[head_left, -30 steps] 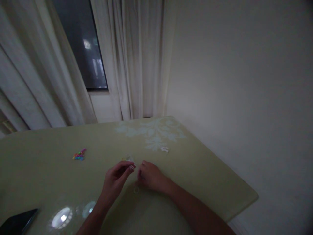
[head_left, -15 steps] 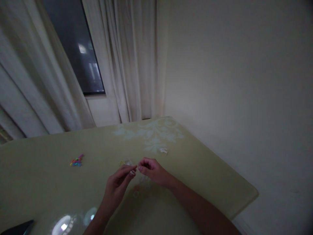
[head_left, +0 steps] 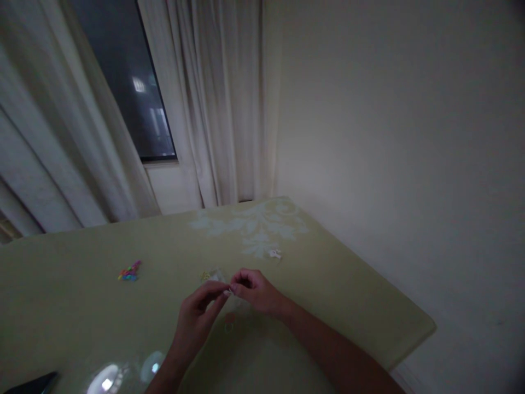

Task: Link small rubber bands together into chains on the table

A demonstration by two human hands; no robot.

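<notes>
Over the table my left hand (head_left: 199, 313) is closed in a pinch on a small white piece (head_left: 227, 293), too small to name. My right hand (head_left: 255, 291) meets it there, thumb and forefinger pinched together at the same spot; whether it grips the white piece too is hidden by the fingers. Just behind the hands lies what looks like a clear plastic bag (head_left: 216, 274), with small yellow bits (head_left: 205, 276) at its left. Beneath the hands, faint reddish and ring-like shapes show on the glossy surface, perhaps reflections.
A small heap of bright coloured pieces (head_left: 130, 271) lies on the table (head_left: 82, 306) at the left. Small white pieces (head_left: 274, 254) lie beyond my right hand. A dark flat object (head_left: 35, 384) sits at the lower left. Curtains (head_left: 217, 109) and a wall (head_left: 389, 137) stand behind.
My hands have come closer together, and the fingertips now meet. The white piece in my left fingers is less visible. The things on the table have stayed put.
</notes>
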